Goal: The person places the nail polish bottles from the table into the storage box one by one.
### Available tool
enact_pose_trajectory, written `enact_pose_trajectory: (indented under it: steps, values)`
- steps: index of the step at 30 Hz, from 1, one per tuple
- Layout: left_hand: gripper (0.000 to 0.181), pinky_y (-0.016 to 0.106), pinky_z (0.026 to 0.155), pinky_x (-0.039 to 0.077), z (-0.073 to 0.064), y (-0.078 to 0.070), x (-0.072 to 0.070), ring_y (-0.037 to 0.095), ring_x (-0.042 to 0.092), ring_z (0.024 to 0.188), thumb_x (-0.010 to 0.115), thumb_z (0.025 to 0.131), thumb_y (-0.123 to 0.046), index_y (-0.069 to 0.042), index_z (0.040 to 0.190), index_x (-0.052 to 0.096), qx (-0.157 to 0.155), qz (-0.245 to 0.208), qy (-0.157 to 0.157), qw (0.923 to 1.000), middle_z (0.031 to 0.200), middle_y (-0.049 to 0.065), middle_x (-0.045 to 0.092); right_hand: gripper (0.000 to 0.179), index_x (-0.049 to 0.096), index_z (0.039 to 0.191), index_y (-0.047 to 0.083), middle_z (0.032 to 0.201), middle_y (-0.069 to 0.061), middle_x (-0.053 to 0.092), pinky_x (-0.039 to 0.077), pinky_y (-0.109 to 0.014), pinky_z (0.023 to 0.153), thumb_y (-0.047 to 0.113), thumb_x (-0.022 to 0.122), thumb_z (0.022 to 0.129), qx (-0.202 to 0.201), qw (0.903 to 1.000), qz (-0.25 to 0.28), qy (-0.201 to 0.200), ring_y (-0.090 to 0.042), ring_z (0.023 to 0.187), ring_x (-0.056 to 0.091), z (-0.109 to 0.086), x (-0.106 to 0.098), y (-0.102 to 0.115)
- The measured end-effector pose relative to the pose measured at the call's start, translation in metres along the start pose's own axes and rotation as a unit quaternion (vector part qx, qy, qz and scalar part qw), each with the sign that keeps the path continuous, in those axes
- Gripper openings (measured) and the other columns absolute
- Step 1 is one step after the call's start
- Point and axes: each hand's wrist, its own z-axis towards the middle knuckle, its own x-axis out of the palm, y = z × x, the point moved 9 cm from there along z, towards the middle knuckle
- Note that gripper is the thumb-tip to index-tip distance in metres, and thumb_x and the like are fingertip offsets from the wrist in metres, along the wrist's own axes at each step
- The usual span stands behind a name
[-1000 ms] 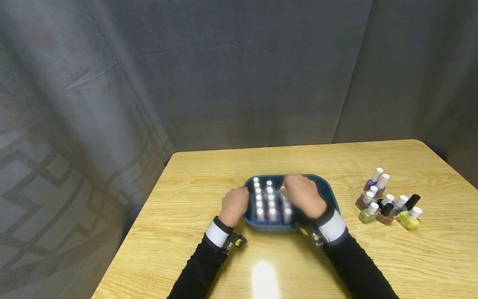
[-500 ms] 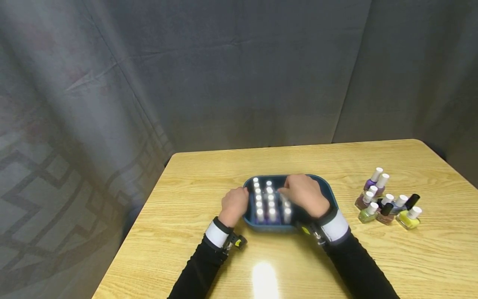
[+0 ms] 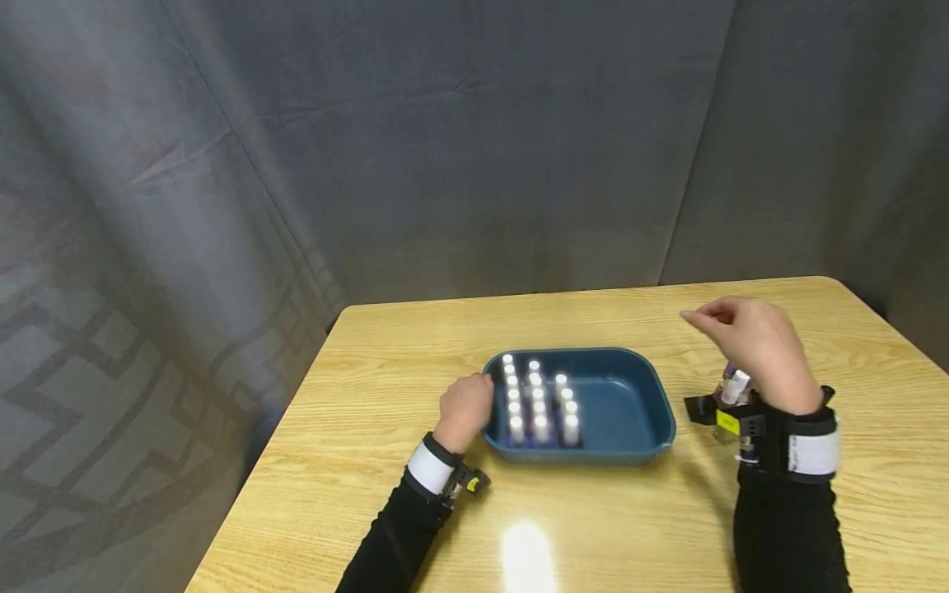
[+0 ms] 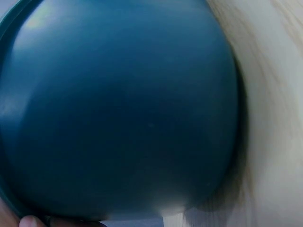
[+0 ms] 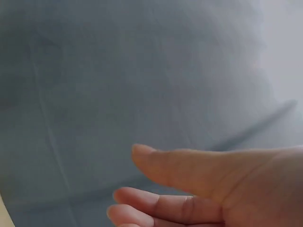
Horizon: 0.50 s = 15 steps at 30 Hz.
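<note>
A dark blue plastic tray (image 3: 623, 412) sits mid-table. White-capped nail polish bottles (image 3: 539, 412) stand upright in three rows in its left half. My left hand (image 3: 465, 405) grips the tray's left rim; in the left wrist view the tray's outer wall fills most of the frame, with a fingertip (image 4: 31, 221) at its edge. My right hand (image 3: 756, 338) hovers to the right of the tray, above the loose bottles, holding nothing. Its thumb (image 5: 175, 165) and fingers stretch forward with a gap between them in the right wrist view.
Loose nail polish bottles (image 3: 736, 387) stand on the right of the wooden table (image 3: 356, 428), mostly hidden behind my right hand and wrist camera. A grey curtain (image 3: 504, 165) hangs behind the table and along its left side.
My right hand has left the tray and moved right and up, over the loose bottles. Its bottles in the third row now show fully. The left hand stays on the rim.
</note>
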Motion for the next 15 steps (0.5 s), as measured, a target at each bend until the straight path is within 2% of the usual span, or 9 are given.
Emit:
enact_pose_trajectory:
  steps: [3,6,10,15]
  values:
    - [0.046,0.034,0.044,0.044,-0.001,-0.001,-0.001,0.024,0.06,0.059,0.036,0.098,-0.029,-0.002,0.073,0.063,0.006,0.001,-0.007,1.0,0.069,0.014,0.063,0.055,0.058,0.107,-0.009,0.102,-0.032,0.058,0.037,-0.039,0.06,0.043,0.045,0.094,0.049,0.9984,-0.012,-0.024,-0.038,0.083,0.052,-0.003,-0.02,-0.035]
    - [0.045,0.034,0.043,0.044,-0.002,-0.001,-0.002,0.025,0.06,0.059,0.036,0.098,-0.029,-0.002,0.072,0.063,0.009,-0.002,-0.009,0.9999,0.07,0.015,0.064,0.051,0.058,0.104,-0.01,0.103,-0.033,0.056,0.035,-0.038,0.057,0.038,0.046,0.094,0.09,0.9951,-0.032,-0.026,-0.039,0.081,0.052,-0.004,-0.028,-0.064]
    - [0.045,0.034,0.044,0.044,-0.002,0.002,-0.001,0.024,0.06,0.059,0.036,0.098,-0.029,-0.002,0.074,0.063,0.004,-0.004,-0.004,1.0,0.07,0.015,0.063,0.05,0.054,0.106,-0.014,0.108,-0.037,0.051,0.038,-0.042,0.059,0.034,0.052,0.091,0.128,0.99,-0.053,0.023,-0.043,0.083,0.05,0.0,-0.018,-0.092]
    - [0.046,0.031,0.043,0.042,-0.001,0.004,-0.001,0.022,0.057,0.057,0.034,0.099,-0.03,-0.003,0.073,0.062,-0.001,-0.009,0.003,1.0,0.068,0.013,0.061,0.054,0.051,0.111,-0.014,0.112,-0.04,0.045,0.038,-0.047,0.063,0.035,0.056,0.088,0.149,0.9831,-0.043,0.098,-0.049,0.09,0.045,0.005,0.004,-0.113]
